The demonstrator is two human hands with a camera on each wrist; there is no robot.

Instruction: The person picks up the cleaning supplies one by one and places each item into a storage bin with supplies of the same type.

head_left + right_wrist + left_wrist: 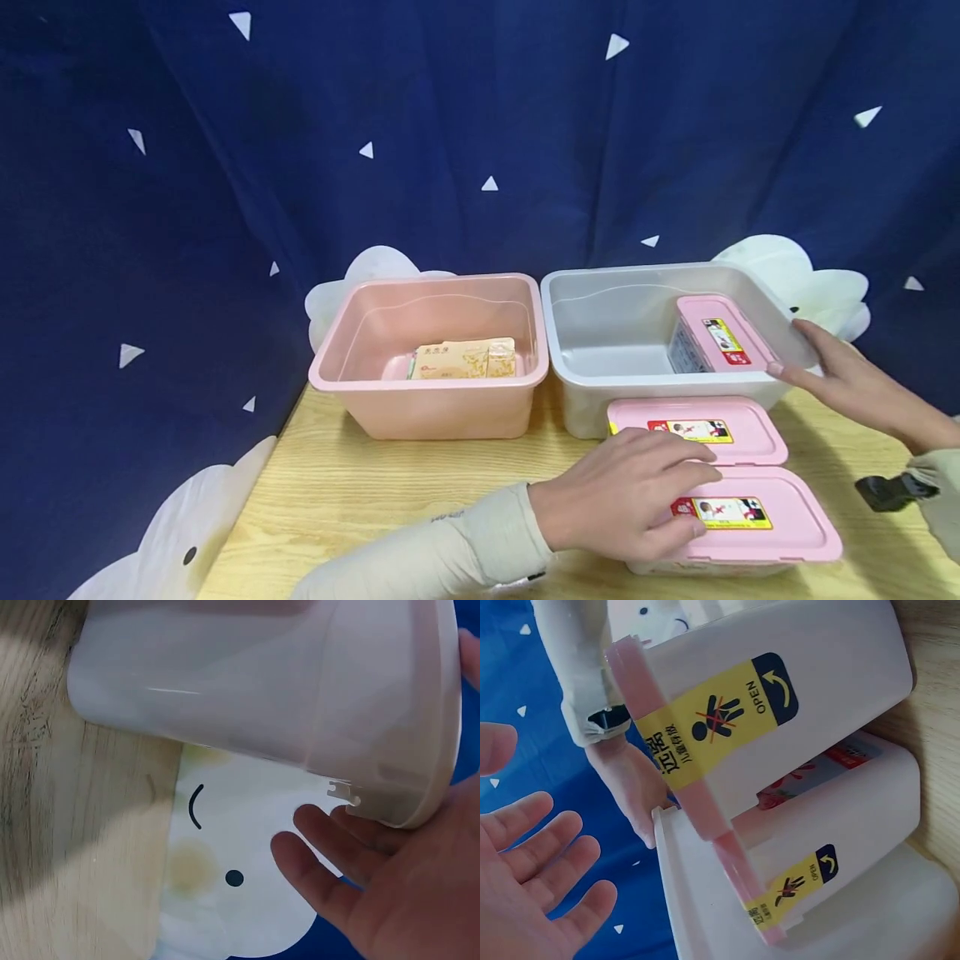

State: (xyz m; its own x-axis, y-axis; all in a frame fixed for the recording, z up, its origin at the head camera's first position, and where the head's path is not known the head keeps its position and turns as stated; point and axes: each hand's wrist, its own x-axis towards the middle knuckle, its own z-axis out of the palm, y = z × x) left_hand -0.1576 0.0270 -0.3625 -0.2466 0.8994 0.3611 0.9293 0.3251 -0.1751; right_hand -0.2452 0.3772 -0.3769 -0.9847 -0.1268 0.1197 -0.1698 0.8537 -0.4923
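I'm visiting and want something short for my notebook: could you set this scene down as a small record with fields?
Surface: wooden table
Backdrop: dark blue cloth with white triangles
Pink bin: holds beige packaging
Gray bin: holds one pink-lidded box, at its right side
In front of gray bin: far box and near box, both pink-lidded
Left hand: above those two boxes, fingers apart
Right hand: at gray bin's near right corner
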